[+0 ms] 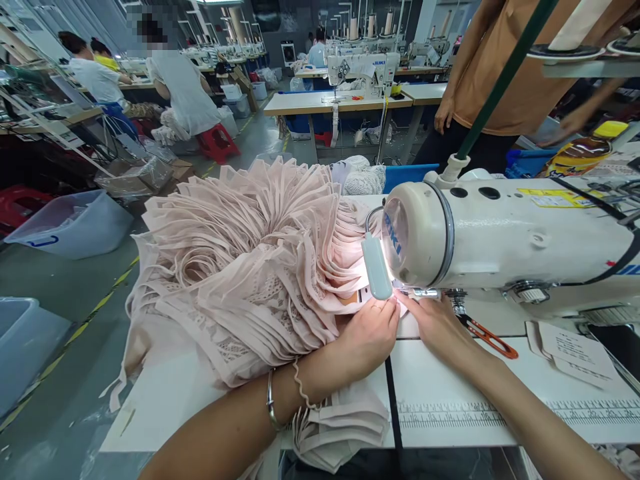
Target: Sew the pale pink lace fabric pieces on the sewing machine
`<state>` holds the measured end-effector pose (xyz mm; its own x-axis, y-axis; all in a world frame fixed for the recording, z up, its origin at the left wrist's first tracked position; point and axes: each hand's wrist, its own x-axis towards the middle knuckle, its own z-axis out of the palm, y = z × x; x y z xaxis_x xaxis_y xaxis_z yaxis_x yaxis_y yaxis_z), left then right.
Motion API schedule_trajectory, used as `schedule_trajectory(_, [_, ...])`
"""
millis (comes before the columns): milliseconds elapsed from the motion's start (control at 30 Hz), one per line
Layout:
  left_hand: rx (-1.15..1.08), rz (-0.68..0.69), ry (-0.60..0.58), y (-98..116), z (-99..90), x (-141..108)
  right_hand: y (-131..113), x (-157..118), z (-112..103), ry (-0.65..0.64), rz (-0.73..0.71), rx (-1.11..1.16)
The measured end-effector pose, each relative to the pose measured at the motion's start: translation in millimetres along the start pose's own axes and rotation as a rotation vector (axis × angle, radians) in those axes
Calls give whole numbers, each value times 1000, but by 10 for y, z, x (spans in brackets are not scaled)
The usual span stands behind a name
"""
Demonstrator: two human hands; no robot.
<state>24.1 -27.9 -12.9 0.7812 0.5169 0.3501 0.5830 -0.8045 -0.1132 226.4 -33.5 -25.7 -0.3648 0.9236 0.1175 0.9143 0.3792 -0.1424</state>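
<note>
A sewing machine (500,227) stands at the right, its lamp (377,267) shining on the needle area. My left hand (373,333) is beside the needle, fingers pressed together on the edge of the pale pink lace fabric (270,293). My right hand (435,323) lies low under the machine head, index finger stretched toward the same fabric edge; its other fingers are partly hidden. The large gathered pile of pink fabric pieces rises to the left of the machine. Below my left forearm hangs a smaller folded bundle (343,427) of fabric.
Orange-handled thread snips (490,337) and paper notes (575,350) lie right of my right hand. A printed ruler (450,415) runs along the table front. A person in an orange shirt (540,67) stands behind the machine. Plastic bins (75,223) sit on the floor left.
</note>
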Motion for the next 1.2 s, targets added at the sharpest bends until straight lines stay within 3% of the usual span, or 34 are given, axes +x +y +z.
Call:
schedule_trajectory(200, [55,-12,7,16,-48,-22,0,19,55,87,-9,-25])
schedule_trajectory(400, [117,-12,-131,-91,-319,-67,48,7,14,182,63,142])
schedule_trajectory(500, [62,-12,-136,-181,-402,-78,27,-9,3,180,67,223])
schedule_trajectory(633, [-52,-40,-133,-263,-333,-73,-36,-25,19,171,13,244])
schedule_trajectory(800, [-172,-26,-101,-308,-237,-82,-70,-44,60,249,-33,153])
schedule_trajectory(1200, [-166,-27,-86,-291,-45,-98,-91,-50,77,281,-56,101])
